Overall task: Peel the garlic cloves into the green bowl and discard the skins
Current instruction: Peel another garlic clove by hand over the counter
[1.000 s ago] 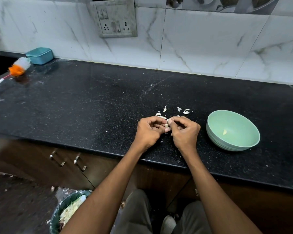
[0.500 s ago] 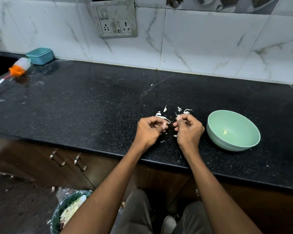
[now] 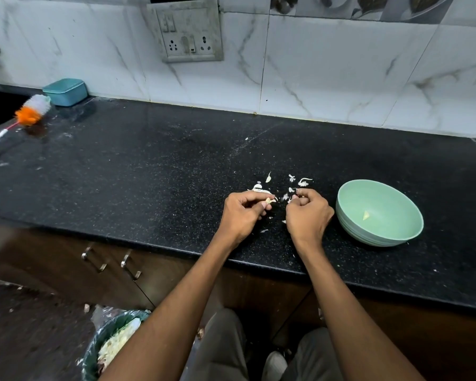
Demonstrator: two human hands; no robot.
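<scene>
Two bare hands work just above a black, speckled stone counter (image 3: pixel 154 171), near its front edge. The left hand (image 3: pixel 243 215) is curled, its fingertips pinched on a small, pale garlic clove (image 3: pixel 270 200). The right hand (image 3: pixel 307 215) sits just beside it, a small gap between them, fingers bunched tight at the tips; whether they hold a scrap of skin I cannot tell. Thin, papery white skins (image 3: pixel 302 182) lie scattered on the counter just beyond both hands, curled and flaky. To the right of the right hand stands the green bowl (image 3: pixel 355 215), round, smooth and matte, with ribbed outer walls; one small pale yellowish piece (image 3: pixel 366 215) lies inside on its bottom. At the far left of the counter rest a teal lidded box (image 3: pixel 65 91) and a fluffy orange-and-white brush (image 3: pixel 33 110). Glossy marbled tiles back the counter, with a grimy switch plate (image 3: pixel 186 30) set in them. Below, on the floor, stands a plastic-lined bin (image 3: pixel 107 345) holding pale scraps.
</scene>
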